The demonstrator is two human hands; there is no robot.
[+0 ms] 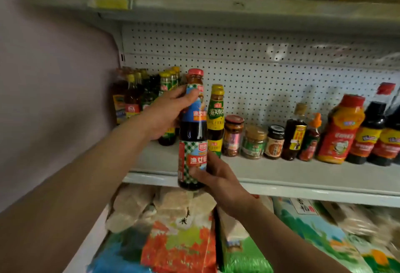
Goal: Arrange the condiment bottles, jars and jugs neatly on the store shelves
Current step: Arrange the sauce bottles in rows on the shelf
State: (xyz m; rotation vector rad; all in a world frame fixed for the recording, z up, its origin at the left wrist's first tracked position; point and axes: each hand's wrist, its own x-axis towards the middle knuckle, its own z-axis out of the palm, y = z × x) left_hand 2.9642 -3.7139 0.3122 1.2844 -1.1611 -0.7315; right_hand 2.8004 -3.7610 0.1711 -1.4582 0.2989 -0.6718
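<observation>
A tall dark sauce bottle with a red cap and green-check labels is upright in front of the middle shelf, its base just below the shelf's front edge. My left hand grips its neck label. My right hand grips its base from the right. Right behind it stands a yellow-capped bottle. To the right runs a row of three small jars, a small dark bottle, an orange-topped bottle, a big red bottle and dark soy bottles.
A cluster of yellow-capped bottles fills the shelf's back left corner by the wall. Perforated backing closes the rear. The upper shelf carries blurred jugs. Rice bags lie on the shelf below.
</observation>
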